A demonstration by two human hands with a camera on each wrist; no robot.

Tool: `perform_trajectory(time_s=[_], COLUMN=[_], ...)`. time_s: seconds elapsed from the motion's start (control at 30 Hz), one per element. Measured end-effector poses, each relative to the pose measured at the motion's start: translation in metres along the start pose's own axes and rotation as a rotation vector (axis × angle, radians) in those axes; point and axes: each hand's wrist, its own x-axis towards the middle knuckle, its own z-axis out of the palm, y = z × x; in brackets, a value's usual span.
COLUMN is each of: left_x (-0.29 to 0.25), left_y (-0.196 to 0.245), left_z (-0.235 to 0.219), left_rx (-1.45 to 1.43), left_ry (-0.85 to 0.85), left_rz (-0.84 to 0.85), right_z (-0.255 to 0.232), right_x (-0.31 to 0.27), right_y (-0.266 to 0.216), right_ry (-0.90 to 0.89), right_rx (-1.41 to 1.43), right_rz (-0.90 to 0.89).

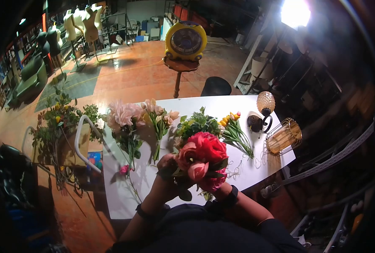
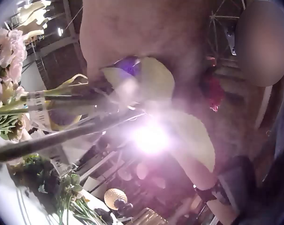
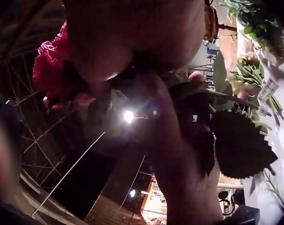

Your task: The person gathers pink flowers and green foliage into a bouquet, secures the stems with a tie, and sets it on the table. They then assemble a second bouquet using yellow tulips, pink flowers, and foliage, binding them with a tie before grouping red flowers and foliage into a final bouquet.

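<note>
In the head view, a bunch of red and pink flowers (image 1: 204, 154) with green leaves is held up close to my body over the white table (image 1: 113, 185). My left hand (image 1: 166, 179) grips it from the left, around the stems under the blooms. From the right, my right hand (image 1: 222, 192) holds the bunch, its fingers mostly hidden behind the blooms. Stems (image 2: 48, 140) with paper tags run out from my left hand in the left wrist view. Dark toothed leaves (image 3: 242, 143) hang beside my hands in the right wrist view.
Pale pink flowers (image 1: 126, 116), a smaller pink bunch (image 1: 158, 111), green foliage (image 1: 200, 121) and yellow tulips (image 1: 233, 121) lie along the table. At the right are a lamp (image 1: 265, 102) and a wire basket (image 1: 285, 135). A pink-tipped stem (image 1: 124, 169) lies at the left.
</note>
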Motion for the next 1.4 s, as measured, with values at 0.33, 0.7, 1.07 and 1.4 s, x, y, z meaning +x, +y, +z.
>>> perform_trajectory(time_s=[0.33,0.7,1.07,1.4], left_x=[-0.002,-0.017,-0.024,-0.041], left_y=[0.014,0.002,-0.017,-0.024], left_z=[0.003,0.023,0.027,-0.015], left_rx=[-0.335,-0.145,0.042,-0.396], left_ry=[-0.459,-0.187,-0.291,0.205], left_rz=[-0.429,-0.228,-0.213,-0.164], right_z=[0.002,0.005,0.027,0.003], right_x=[-0.012,-0.006,0.006,0.005], right_y=[-0.012,-0.02,-0.016,-0.041], right_ry=[0.121,0.15,0.143,0.454], right_rx=[-0.161,-0.055,-0.286,-0.028], right_rz=[0.209,0.371,0.181,0.229])
